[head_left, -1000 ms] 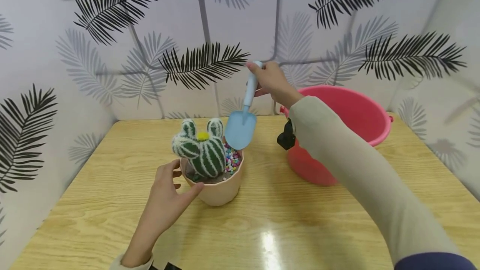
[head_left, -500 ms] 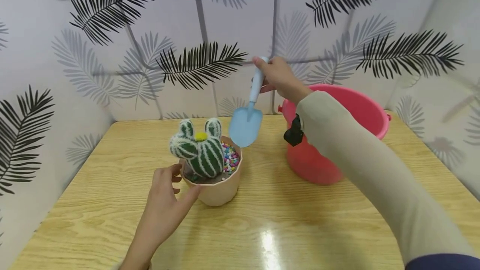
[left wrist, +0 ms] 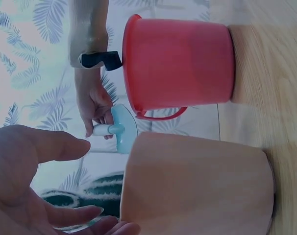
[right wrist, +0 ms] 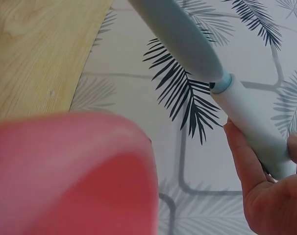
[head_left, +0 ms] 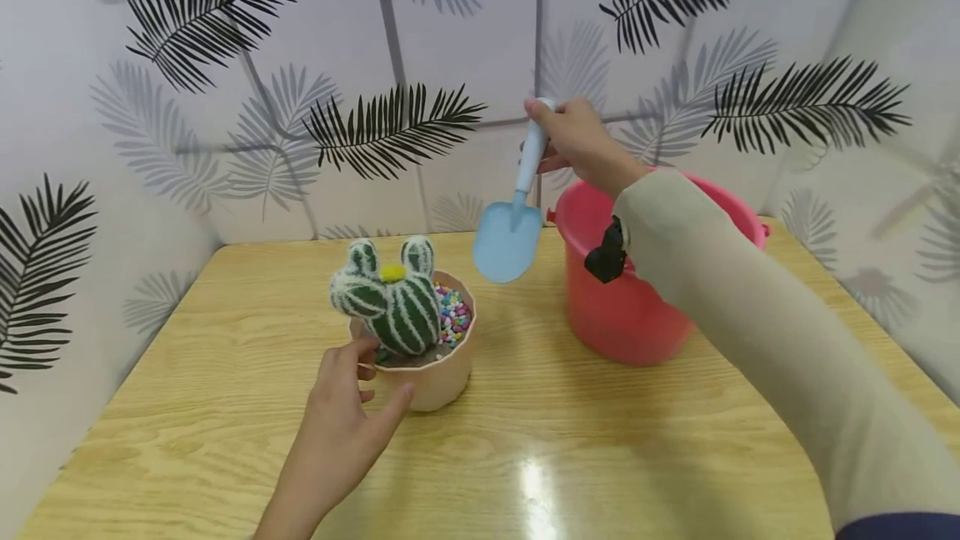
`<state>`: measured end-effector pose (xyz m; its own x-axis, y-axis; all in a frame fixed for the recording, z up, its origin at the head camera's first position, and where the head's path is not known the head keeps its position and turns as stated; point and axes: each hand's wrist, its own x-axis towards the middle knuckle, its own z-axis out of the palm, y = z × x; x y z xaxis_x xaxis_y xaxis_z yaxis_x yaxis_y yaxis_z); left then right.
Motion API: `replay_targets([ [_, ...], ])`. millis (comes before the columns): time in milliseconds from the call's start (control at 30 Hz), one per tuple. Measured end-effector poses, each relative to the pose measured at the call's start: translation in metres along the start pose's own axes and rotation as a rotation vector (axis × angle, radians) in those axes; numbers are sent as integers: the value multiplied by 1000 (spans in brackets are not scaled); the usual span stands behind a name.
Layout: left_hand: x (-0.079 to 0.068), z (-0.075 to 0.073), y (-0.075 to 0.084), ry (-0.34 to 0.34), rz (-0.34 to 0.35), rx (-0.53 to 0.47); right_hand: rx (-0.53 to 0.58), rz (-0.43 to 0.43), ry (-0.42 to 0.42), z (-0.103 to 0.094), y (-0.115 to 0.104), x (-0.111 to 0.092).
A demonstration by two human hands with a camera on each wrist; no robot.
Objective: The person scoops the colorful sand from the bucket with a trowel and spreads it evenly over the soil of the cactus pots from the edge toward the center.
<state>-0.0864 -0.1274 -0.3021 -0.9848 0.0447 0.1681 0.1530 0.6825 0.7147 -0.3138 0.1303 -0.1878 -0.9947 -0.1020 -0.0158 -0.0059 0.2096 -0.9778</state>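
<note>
My right hand point(head_left: 581, 140) grips the white handle of a light-blue garden trowel point(head_left: 507, 242) in the air, blade hanging down between pot and bucket. In the right wrist view, thumb and fingers point(right wrist: 244, 156) pinch the handle's end. A knitted green-and-white cactus point(head_left: 405, 315) with a yellow top stands in a peach flowerpot point(head_left: 435, 382). Colourful pebbles point(head_left: 452, 315) lie on the soil at its right. Beside the pot's left front is my left hand point(head_left: 337, 432), fingers loose near the rim. In the left wrist view, its thumb point(left wrist: 65, 147) is apart from the pot.
A red bucket point(head_left: 626, 315) stands right of the pot on the wooden table point(head_left: 225, 407), partly behind my right forearm. Its handle point(left wrist: 163, 116) hangs down its side in the left wrist view. A leaf-patterned wall point(head_left: 465, 32) rises behind the table.
The right hand has carried the trowel up and right, away from above the pot. My left hand's thumb has come off the pot's rim. Pot and bucket have stayed put.
</note>
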Motion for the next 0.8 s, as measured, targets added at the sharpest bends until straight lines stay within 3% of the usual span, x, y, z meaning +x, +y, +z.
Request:
replay_targets([
  [433, -4, 13, 24, 3, 148, -47, -1, -2, 42, -27, -10, -12],
  [633, -1, 18, 32, -1, 158, -16, 8, 24, 54, -41, -14, -17],
  [800, 0, 23, 38, -49, 135, -23, 19, 36, 70, -54, -13, -21],
])
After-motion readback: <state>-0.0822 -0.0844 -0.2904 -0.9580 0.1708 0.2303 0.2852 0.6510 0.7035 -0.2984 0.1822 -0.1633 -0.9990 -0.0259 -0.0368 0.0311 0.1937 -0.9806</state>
